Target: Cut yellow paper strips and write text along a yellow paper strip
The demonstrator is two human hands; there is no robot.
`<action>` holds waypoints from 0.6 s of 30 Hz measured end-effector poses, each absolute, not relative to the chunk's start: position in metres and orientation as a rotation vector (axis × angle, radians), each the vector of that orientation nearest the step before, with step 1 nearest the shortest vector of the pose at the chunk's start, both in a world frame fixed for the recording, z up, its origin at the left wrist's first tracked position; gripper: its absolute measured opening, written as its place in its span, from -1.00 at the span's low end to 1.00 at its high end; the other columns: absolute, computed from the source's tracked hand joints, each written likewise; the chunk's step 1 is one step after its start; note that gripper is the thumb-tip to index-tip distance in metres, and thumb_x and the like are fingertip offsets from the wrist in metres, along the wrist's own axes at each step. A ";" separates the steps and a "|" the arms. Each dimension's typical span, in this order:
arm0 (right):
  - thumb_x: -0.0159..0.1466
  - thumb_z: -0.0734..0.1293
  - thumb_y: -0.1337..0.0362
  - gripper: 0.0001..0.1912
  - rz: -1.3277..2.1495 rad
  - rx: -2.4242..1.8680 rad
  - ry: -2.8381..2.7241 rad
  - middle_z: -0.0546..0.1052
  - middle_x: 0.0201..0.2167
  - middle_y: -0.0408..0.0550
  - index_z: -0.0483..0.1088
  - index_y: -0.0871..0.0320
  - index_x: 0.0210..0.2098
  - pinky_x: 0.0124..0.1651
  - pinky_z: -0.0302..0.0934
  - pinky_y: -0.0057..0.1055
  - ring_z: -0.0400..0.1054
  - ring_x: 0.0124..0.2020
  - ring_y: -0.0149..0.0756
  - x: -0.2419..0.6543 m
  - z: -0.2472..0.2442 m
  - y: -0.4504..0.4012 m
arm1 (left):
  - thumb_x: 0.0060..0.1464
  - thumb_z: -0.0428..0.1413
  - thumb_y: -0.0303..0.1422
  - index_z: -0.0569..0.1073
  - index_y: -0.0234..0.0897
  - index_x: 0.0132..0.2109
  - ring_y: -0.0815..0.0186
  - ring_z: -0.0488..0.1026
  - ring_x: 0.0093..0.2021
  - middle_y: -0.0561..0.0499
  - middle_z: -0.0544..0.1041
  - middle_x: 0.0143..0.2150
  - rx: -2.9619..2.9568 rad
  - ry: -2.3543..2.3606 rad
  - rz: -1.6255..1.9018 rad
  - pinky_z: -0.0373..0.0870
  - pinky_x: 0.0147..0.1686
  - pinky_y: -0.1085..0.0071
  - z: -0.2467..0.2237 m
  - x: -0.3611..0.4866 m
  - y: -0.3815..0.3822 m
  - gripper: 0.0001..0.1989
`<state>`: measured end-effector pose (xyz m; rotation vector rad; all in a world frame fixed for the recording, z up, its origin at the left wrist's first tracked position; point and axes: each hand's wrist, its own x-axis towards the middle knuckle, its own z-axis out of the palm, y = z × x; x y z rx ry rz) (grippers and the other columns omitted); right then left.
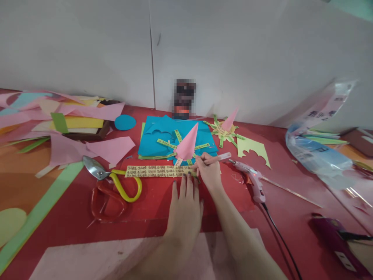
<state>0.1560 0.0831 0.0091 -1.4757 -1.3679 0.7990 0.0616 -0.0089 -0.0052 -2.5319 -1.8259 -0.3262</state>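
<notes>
My left hand (185,200) lies flat, fingers stretched out, with its fingertips at the lower edge of a pale paper strip (154,170) covered in handwritten characters. In my right hand (208,171) is a light-coloured pen (223,156), its tip end near the right part of the strip. Just beyond stands a pink paper cone (188,143) with green written strips (202,146) spreading from its base, on blue paper sheets (151,136). A similar pink cone (230,121) with green arms stands farther back on the right.
Scissors (116,186) with red and yellow handles lie left. A pink hot glue gun (252,179) with a cord lies right, near a purple power strip (335,241). Coloured paper scraps (107,149) spread at left; a plastic bag (320,144) sits right. A wall (233,58) closes the back.
</notes>
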 end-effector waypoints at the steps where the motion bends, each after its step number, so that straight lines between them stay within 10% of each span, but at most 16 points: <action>1: 0.17 0.23 0.18 -0.66 0.794 -1.484 -1.362 0.31 -0.83 -0.25 0.09 0.08 -0.67 -0.57 0.13 -0.51 0.27 -0.72 -0.40 0.156 0.010 0.083 | 0.22 -0.17 -0.34 0.29 -0.35 0.19 0.05 0.19 0.24 -0.20 0.29 0.23 -2.529 -1.825 -0.325 0.19 0.16 0.03 -0.005 0.062 -0.009 -0.55; 18: 0.18 0.24 0.16 -0.65 0.759 -1.492 -1.341 0.26 -0.84 -0.28 0.09 0.08 -0.66 -0.53 0.16 -0.51 0.29 -0.70 -0.40 0.156 0.008 0.083 | 0.22 -0.17 -0.34 0.27 -0.37 0.21 0.03 0.18 0.25 -0.22 0.27 0.25 -2.542 -1.832 -0.305 0.19 0.16 0.01 -0.004 0.062 -0.009 -0.54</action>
